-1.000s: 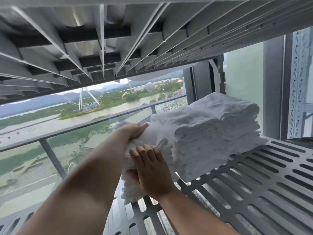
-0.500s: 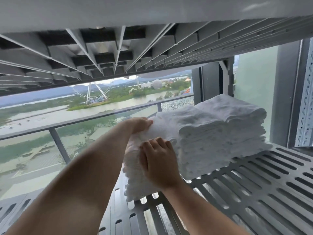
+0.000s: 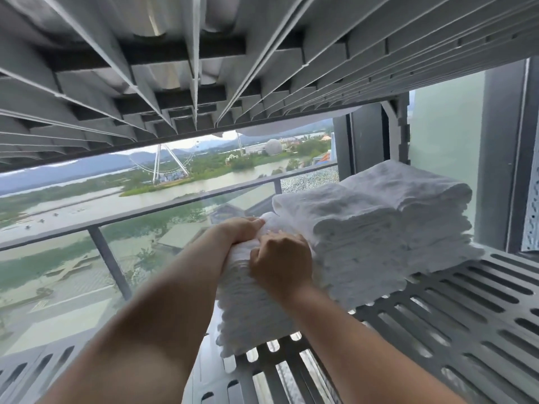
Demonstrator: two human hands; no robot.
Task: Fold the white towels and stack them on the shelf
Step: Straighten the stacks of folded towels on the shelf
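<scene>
A stack of folded white towels [image 3: 253, 313] stands on the grey slotted shelf [image 3: 455, 325], left of two taller towel stacks [image 3: 364, 228]. My left hand [image 3: 242, 228] grips the top edge of the left stack, with its fingers curled over the towel. Flat against the front face of the same stack lies my right hand [image 3: 281, 262], knuckles up and fingers bent on the cloth. The left stack touches the middle one.
The ribbed underside of the shelf above [image 3: 204, 68] hangs close overhead. Behind the shelf is a glass window with a grey railing [image 3: 145, 211]. A perforated grey upright [image 3: 532, 214] stands at the right edge.
Both hands have pushed the left towel stack to the right, closer against the other stacks. My right hand's fingers have curled more.
</scene>
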